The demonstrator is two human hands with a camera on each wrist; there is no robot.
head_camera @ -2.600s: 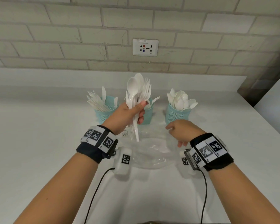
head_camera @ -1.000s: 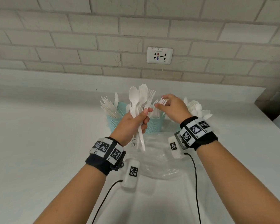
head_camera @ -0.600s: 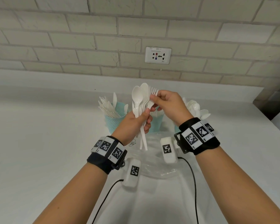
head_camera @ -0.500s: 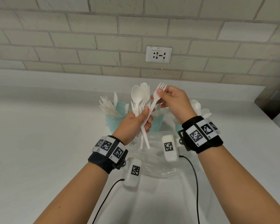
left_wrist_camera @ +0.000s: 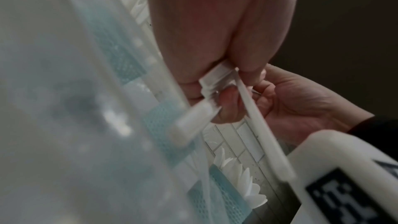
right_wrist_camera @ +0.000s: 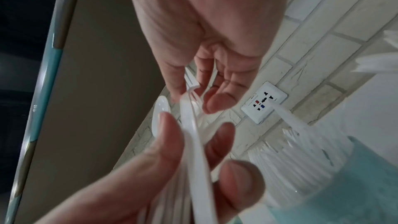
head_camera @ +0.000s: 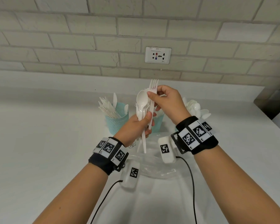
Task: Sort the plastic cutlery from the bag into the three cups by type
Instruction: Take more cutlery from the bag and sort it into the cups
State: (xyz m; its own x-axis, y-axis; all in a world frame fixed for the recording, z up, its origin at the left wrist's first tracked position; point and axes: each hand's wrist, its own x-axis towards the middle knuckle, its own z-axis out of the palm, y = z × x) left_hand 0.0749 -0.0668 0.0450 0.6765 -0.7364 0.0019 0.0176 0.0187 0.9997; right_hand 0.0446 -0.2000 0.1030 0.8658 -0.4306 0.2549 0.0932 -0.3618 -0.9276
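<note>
My left hand (head_camera: pixel 148 124) grips a bundle of white spoons and forks (head_camera: pixel 141 102) upright by the handles, above the clear plastic bag (head_camera: pixel 153 165). My right hand (head_camera: pixel 154 92) pinches one white fork (head_camera: pixel 152 107) just below its tines. This fork stands upright in front of the bundle, its handle end by my left fingers. Three teal mesh cups stand behind: the left cup (head_camera: pixel 116 123) holds knives, the middle cup (head_camera: pixel 158 122) is mostly hidden by my hands, and the right cup's spoons (head_camera: pixel 196 109) show past my wrist. In the left wrist view the fork handle (left_wrist_camera: pixel 261 135) runs beside my thumb.
The white counter (head_camera: pixel 39 143) ends at a brick wall with a socket (head_camera: pixel 158 55). A dark edge (head_camera: pixel 271 101) closes the far right corner. Cables (head_camera: pixel 191 183) trail from the wrist cameras toward me.
My right hand came up from the bag to the bundle, pinched one fork and drew it upward and upright. My left hand kept holding the bundle in place.
</note>
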